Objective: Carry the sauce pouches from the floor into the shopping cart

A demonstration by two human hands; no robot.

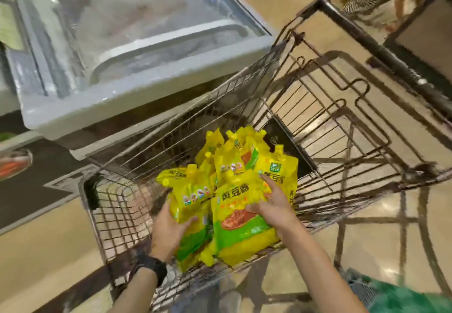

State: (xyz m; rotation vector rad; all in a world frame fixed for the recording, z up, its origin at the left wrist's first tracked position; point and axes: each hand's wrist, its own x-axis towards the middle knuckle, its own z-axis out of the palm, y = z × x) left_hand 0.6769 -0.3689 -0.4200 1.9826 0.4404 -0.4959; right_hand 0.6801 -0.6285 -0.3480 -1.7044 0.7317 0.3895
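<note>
Many yellow-and-green plastic sauce pouches [234, 190] lie heaped in the rusty wire shopping cart [318, 107]. The left hand [168, 229] grips one while the right hand [274, 205] presses flat, fingers spread. None shows on the floor [49, 251].

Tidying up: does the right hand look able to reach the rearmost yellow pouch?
Likely yes: right hand rests on the front pouch, the shopping cart is open-topped, nothing covers the rearmost pouch.
</note>
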